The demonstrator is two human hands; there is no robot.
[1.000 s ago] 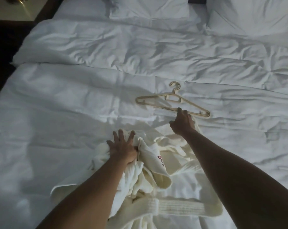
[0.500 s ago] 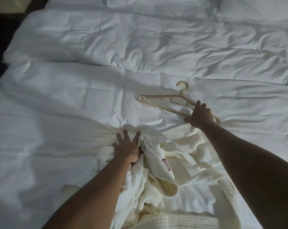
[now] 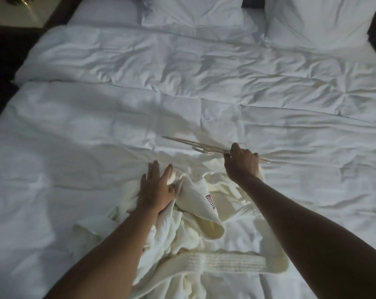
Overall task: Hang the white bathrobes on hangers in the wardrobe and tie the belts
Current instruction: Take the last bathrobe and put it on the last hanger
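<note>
Matt terry bathrobe (image 3: 195, 214), smooth cotton duvet (image 3: 118, 117)

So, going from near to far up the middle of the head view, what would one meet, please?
belt → bathrobe → left hand → hanger → folded duvet → pillow

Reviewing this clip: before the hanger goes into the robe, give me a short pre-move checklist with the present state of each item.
1. Hanger gripped: ok, the right hand is curled round it near one end.
2. Hanger clear of the bedding: ok, it looks tilted up off the duvet.
3. Bathrobe pinned in place: ok, the left hand presses flat on it.
4. Collar opened for the hanger: not ok, the robe lies bunched and folded.
5. Belt free: cannot tell, it lies across the robe, its ends hidden.
6. Hanger hook direction: cannot tell, blurred.
</note>
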